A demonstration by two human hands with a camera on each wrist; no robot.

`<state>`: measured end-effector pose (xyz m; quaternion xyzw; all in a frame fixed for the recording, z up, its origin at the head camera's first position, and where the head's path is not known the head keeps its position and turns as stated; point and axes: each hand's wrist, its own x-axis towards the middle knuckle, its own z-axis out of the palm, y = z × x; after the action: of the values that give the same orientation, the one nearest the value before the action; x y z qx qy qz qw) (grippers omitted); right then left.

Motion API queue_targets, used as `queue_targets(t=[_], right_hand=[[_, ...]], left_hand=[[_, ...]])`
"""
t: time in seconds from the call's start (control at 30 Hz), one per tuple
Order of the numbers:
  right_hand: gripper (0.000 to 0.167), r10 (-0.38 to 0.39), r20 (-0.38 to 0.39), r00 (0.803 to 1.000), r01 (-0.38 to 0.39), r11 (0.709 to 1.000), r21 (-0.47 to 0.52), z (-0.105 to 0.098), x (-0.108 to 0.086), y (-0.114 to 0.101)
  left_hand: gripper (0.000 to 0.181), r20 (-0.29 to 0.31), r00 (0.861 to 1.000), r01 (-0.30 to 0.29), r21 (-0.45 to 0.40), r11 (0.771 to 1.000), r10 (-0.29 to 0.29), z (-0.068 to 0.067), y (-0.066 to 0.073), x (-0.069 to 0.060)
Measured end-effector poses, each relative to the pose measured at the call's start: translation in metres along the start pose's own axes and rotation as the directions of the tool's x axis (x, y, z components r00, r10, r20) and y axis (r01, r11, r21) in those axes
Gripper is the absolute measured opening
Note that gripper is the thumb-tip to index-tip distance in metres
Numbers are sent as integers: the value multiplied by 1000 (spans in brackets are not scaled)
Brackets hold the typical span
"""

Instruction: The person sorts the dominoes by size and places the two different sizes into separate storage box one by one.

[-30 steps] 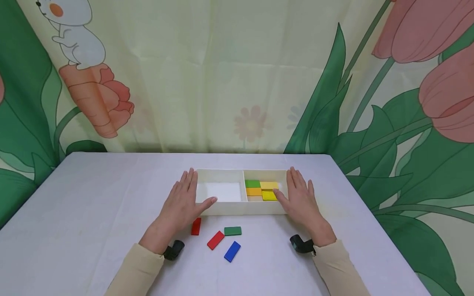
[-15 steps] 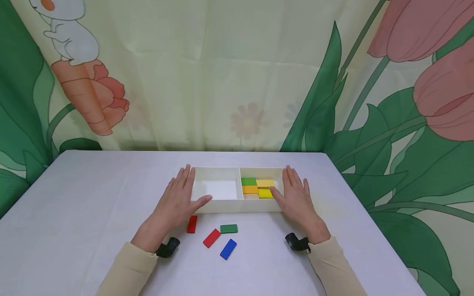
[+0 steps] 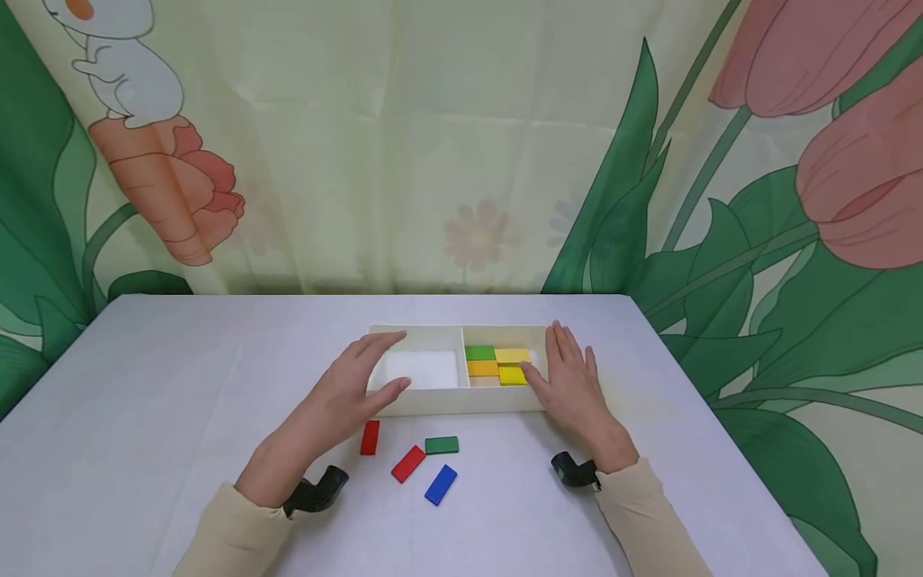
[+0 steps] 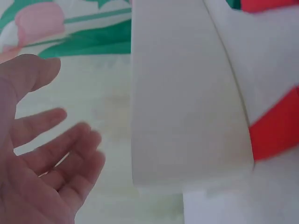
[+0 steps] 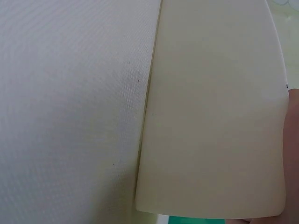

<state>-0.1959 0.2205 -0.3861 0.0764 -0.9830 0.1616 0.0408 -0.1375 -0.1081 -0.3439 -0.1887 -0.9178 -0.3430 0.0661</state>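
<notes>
A white two-compartment box (image 3: 461,402) lies across the table. Its right compartment holds green (image 3: 479,353), orange (image 3: 482,369), yellow (image 3: 513,356) and beige (image 3: 485,382) blocks; the left one shows only a white bottom. My right hand (image 3: 577,393) rests with straight fingers along the box's right end, thumb over the rim. Over the left end hovers my left hand (image 3: 346,393), fingers spread and slightly bent, holding nothing. In the left wrist view, that hand (image 4: 51,149) appears apart from the box wall (image 4: 187,102). Only a sliver of the right hand shows in its wrist view.
Loose on the white tablecloth (image 3: 180,401) before the box lie two red blocks (image 3: 408,464), a green block (image 3: 442,445) and a blue block (image 3: 441,485). A printed curtain (image 3: 404,160) hangs behind the table.
My left hand has come off the box's left end, its fingers turning inward over the rim. The right hand stays at its end. The head view has shifted slightly.
</notes>
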Motion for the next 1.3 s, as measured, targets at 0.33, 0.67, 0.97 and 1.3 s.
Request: queue_targets(t=[0.33,0.67,0.97,1.3], right_hand=[[83,1,1,1000,-1,1000,6,1,0,0],[83,3,7,1000,-3,1000,1,-1,2,-2],[84,9,11,1000,-10,1000,20,-1,1,-2],[83,1,13,1000,-1,1000,30,-3,-2,-2]], left_hand=[[34,207,970,-85,-212,974,130,21,14,0],[26,387,918,-6,-222,975,94,52,16,3],[25,400,913,-11,-186,982,86,63,8,0],[30,363,926,-55,-136,989,101,74,12,-4]])
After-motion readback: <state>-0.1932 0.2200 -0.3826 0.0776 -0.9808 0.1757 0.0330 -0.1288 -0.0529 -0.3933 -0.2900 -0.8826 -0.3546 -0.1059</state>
